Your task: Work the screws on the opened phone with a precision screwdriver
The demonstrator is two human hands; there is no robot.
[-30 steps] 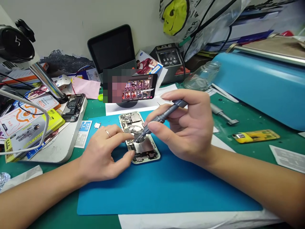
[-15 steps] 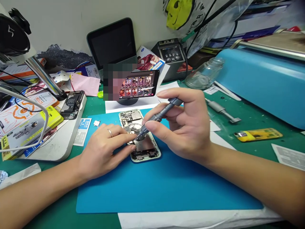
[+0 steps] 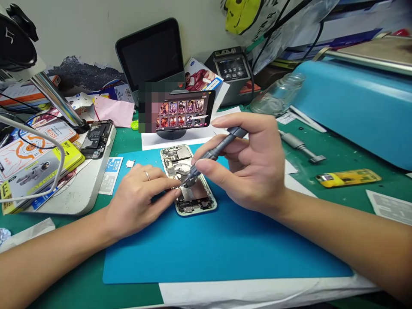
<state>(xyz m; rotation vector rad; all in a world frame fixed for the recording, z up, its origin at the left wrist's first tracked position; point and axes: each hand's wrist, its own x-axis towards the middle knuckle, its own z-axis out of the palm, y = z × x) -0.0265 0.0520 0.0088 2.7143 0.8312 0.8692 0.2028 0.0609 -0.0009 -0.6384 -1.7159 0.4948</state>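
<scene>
An opened smartphone (image 3: pixel 196 194) lies on the blue mat (image 3: pixel 225 249), its circuit boards and inner parts bare. My right hand (image 3: pixel 254 165) grips a dark grey screwdriver (image 3: pixel 222 145) between thumb and fingers, the forefinger curled over its end cap. The driver slants down to the left, its thin tip over the phone's left side. At that tip, my left hand (image 3: pixel 138 201) has thumb and forefinger pinched close together by the phone's left edge. Whatever lies between those fingertips is too small to make out. A small silvery part (image 3: pixel 130 164) rests near the mat's top left corner.
A lit phone (image 3: pixel 186 109) stands on a holder behind the mat. Another opened phone (image 3: pixel 96 139) and a yellow box (image 3: pixel 41 176) are at left. On the right lie a second grey driver (image 3: pixel 301 146), a yellow tool case (image 3: pixel 349 177) and a glass jar (image 3: pixel 278 94).
My left fingertips have drawn slightly left, and more of the screwdriver's thin tip shows. The right hand keeps its grip. The whole view has shifted a little.
</scene>
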